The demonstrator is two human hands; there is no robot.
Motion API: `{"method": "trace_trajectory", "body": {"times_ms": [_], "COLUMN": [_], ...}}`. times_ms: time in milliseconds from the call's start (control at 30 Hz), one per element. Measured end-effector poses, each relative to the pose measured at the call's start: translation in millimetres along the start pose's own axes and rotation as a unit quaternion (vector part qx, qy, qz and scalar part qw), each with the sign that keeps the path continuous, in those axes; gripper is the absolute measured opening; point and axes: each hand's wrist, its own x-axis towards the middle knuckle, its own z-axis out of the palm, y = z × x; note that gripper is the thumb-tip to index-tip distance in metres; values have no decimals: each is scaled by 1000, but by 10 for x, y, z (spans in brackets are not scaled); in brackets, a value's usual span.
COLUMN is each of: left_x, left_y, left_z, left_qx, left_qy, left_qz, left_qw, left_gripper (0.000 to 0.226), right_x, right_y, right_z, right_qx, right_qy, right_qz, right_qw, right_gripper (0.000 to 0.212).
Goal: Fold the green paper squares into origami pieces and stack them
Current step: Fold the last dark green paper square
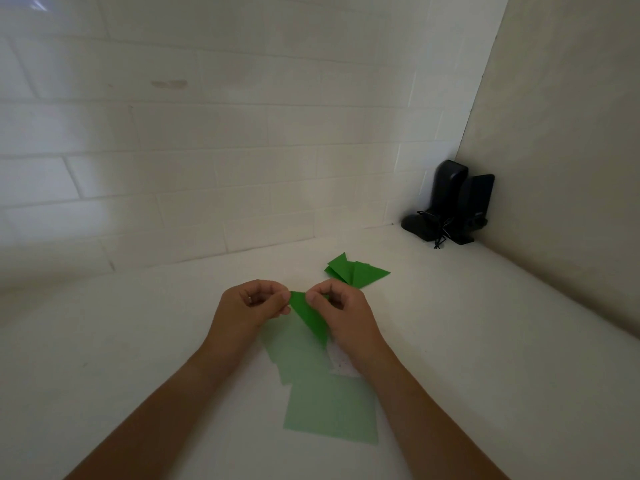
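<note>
The left hand (pixel 254 303) pinched the top corner of the folded green triangle (pixel 310 318), held just above the table (pixel 138 341). The right hand (pixel 341 311) pinched its other edge, fingers curled. A clean fold probably wanted edges matched before the crease was pressed. Flat green squares (pixel 329 407) lay beneath the wrists; finished pieces (pixel 355 271) sat piled beyond the right hand.
</note>
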Motion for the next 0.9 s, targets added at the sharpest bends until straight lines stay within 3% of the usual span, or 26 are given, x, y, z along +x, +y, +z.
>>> {"method": "trace_trajectory", "body": {"times_ms": [133, 533, 900], "left_x": [-13, -12, -39], "left_y": [0, 40, 27], "left_z": [14, 3, 41], "left_qx": [-5, -11, 50], "left_qy": [-28, -1, -23], "left_qz": [-26, -24, -24], "left_qw": [999, 1000, 998], "left_gripper": [7, 3, 5], "right_x": [-9, 31, 20], "right_y": [-12, 49, 39], "right_z": [-4, 1, -24], "right_qx": [27, 19, 9], "right_qy": [-19, 16, 40], "right_qz": [7, 20, 17], "right_qw": [999, 999, 999], "right_gripper": [7, 11, 10]}}
